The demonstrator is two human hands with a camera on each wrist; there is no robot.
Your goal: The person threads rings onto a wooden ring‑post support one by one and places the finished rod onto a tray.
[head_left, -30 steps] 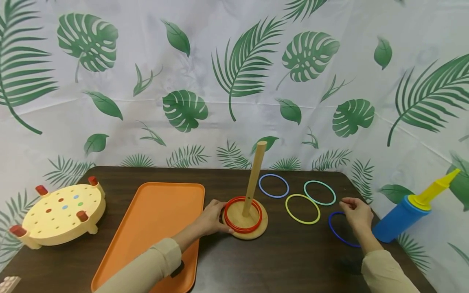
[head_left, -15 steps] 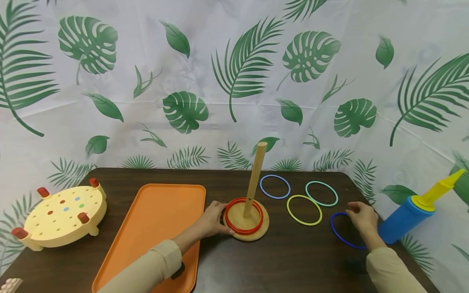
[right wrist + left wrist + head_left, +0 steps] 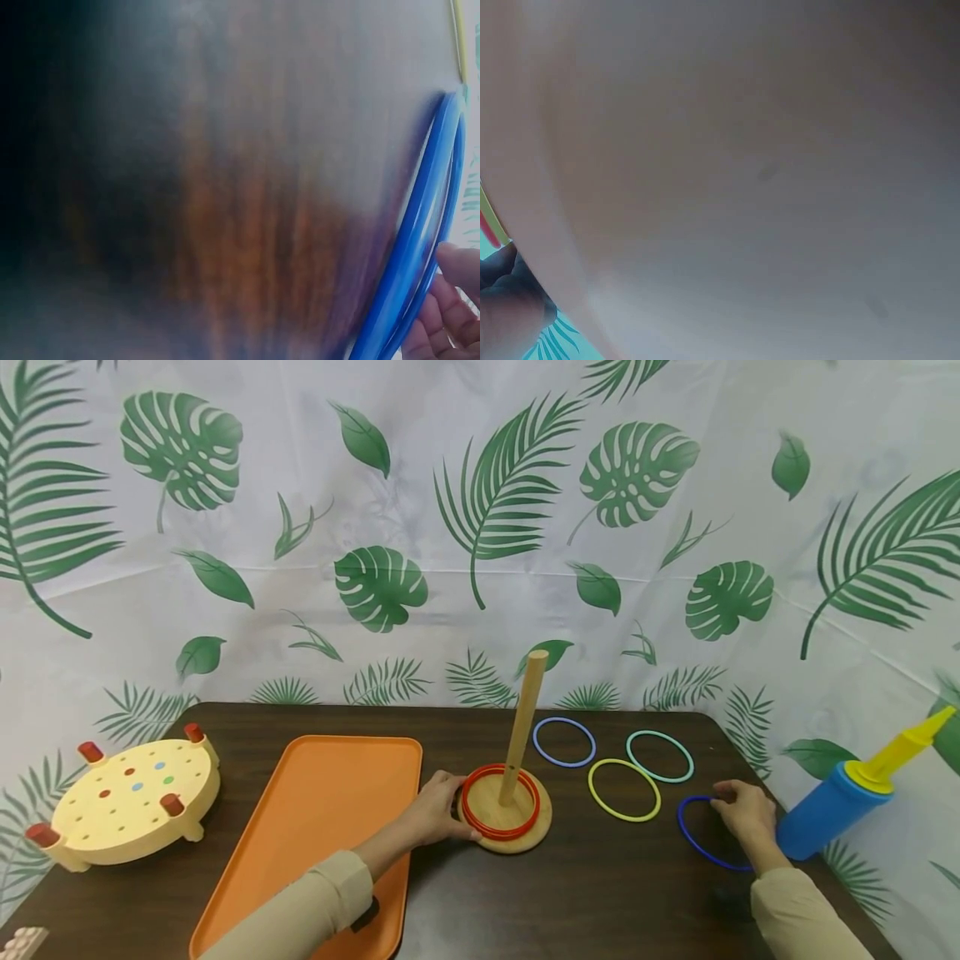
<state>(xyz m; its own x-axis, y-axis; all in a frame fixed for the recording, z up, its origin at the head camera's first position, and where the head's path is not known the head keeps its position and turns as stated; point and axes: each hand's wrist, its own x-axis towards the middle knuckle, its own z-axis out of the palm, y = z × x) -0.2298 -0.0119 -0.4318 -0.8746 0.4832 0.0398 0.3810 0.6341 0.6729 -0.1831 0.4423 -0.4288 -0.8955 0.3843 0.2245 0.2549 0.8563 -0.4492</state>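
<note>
I count five rings: one red ring (image 3: 500, 802) around the wooden peg (image 3: 521, 727) on its round base (image 3: 525, 839) at frame centre, plus light blue (image 3: 564, 742), teal (image 3: 660, 756), yellow (image 3: 624, 789) and dark blue ring (image 3: 693, 839) flat on the tabletop (image 3: 585, 902) to the right. One orange tray (image 3: 315, 827), one peg board (image 3: 123, 797), one blue pump (image 3: 847, 802). My left hand (image 3: 435, 810) grips the base's left edge. My right hand (image 3: 742, 814) rests over the dark blue ring, fingers curled at its rim (whether actually pinching it, I cannot tell).
</note>
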